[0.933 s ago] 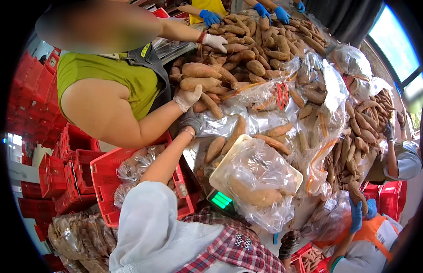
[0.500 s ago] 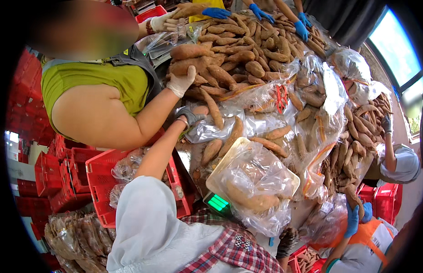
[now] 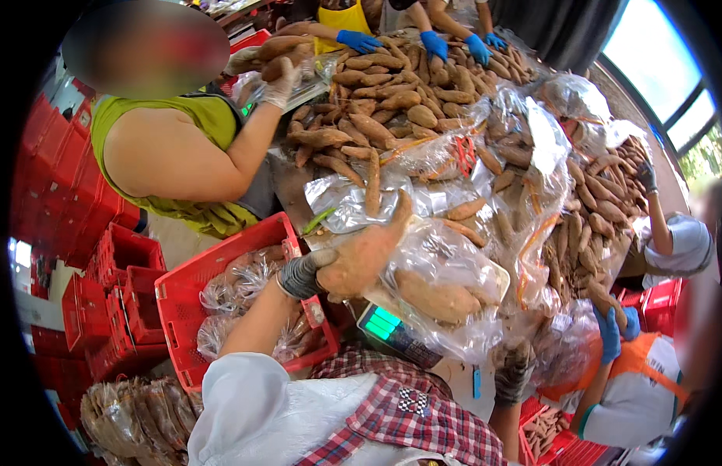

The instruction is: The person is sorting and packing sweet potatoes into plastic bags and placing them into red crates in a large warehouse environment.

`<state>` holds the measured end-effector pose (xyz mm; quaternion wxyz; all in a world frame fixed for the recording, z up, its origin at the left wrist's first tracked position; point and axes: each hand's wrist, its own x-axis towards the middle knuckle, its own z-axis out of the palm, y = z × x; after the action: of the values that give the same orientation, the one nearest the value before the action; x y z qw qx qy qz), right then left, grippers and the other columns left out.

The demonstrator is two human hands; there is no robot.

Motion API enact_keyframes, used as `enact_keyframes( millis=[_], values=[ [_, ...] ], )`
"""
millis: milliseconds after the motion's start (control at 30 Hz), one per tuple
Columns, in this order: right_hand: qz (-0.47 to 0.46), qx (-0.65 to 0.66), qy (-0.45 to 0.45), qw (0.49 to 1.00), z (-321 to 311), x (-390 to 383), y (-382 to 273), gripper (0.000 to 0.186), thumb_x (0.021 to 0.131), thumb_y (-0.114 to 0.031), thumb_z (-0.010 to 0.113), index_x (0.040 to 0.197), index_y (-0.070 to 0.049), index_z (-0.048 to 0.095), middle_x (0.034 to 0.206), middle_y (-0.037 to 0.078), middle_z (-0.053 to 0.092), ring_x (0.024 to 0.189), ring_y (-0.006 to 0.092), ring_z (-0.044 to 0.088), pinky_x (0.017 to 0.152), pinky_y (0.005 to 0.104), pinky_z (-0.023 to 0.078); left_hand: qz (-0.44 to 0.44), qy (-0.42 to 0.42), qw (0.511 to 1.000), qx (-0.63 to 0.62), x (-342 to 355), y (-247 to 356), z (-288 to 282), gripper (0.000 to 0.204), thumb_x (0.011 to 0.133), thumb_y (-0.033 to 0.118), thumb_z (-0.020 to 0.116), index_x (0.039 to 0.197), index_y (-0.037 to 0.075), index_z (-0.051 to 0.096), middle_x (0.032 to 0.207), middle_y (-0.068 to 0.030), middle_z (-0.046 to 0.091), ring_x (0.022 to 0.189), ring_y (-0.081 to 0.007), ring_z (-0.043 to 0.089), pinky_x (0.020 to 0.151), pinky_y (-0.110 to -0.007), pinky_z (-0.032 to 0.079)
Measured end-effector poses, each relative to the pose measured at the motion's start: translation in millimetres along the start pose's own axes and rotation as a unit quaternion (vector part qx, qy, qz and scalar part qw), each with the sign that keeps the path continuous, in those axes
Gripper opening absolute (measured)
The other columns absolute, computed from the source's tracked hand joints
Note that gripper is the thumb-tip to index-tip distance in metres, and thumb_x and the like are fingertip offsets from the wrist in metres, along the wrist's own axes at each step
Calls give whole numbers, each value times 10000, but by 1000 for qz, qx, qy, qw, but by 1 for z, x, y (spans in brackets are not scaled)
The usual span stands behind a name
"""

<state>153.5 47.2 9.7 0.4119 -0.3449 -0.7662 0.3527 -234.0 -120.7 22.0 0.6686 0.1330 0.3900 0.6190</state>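
Observation:
My left hand (image 3: 306, 273), in a grey glove, is closed around large sweet potatoes (image 3: 365, 252), held above the table's near edge. Just right of them, a clear plastic bag (image 3: 446, 260) with sweet potatoes inside lies on a pale tray (image 3: 497, 283). Under its near side shows a scale with a lit green display (image 3: 382, 322). My right hand (image 3: 516, 371), in a dark grey glove, is close by the bag's lower right edge; whether its fingers grip the film cannot be made out.
A big heap of sweet potatoes (image 3: 407, 97) covers the far table. Left stands a red crate (image 3: 182, 311) with bagged sweet potatoes. A co-worker in a green top (image 3: 174, 128) holds sweet potatoes at far left. Other gloved people work around the heap. More red crates (image 3: 139, 303) are stacked left.
My left hand has taken up sweet potatoes and come back toward the bag. My right hand has moved up beside the bag. The co-worker at left has lifted sweet potatoes off the heap.

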Motion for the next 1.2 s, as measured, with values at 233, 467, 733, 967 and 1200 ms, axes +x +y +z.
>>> enact_keyframes(
  millis=[233, 467, 733, 967, 1200],
  values=[
    [64, 77, -204, 974, 30, 3, -54, 316, 871, -315, 521, 836, -7, 584, 694, 142, 575, 600, 291, 546, 584, 343, 437, -95, -239, 869, 422, -9, -23, 90, 908, 716, 614, 612, 1331, -6, 364, 1316, -127, 441, 1222, -214, 400, 1025, -350, 299],
    [102, -125, -273, 948, 8, -30, -38, 338, 935, -262, 442, 770, -5, 587, 618, 172, 538, 553, 332, 497, 533, 377, 398, -66, -229, 843, 482, 5, -82, 97, 748, 801, 529, 581, 1314, 16, 399, 1272, -150, 479, 1200, -226, 428, 1010, -340, 323],
    [29, -96, -76, 992, 4, -52, 11, 269, 915, -245, 486, 811, -11, 570, 658, 56, 535, 586, 168, 499, 534, 285, 425, -91, -233, 915, 316, 21, -106, 116, 752, 803, 507, 582, 1305, -19, 390, 1261, -131, 485, 1171, -199, 433, 994, -340, 329],
    [154, -123, 20, 980, -23, -39, 45, 322, 925, -284, 463, 866, -4, 612, 788, 109, 581, 765, 230, 562, 711, 322, 451, -187, -177, 964, -68, 37, -134, 122, 715, 808, 491, 582, 1315, 26, 387, 1229, -132, 513, 1056, -224, 550, 935, -362, 429],
    [202, 149, -105, 962, -3, -42, -11, 482, 893, -396, 500, 1171, -2, 500, 1100, 120, 573, 952, 250, 540, 846, 356, 427, 127, -208, 895, 373, 38, -136, 156, 670, 890, 492, 442, 1355, 24, 328, 1294, -135, 456, 1154, -200, 471, 957, -309, 388]
  ],
)
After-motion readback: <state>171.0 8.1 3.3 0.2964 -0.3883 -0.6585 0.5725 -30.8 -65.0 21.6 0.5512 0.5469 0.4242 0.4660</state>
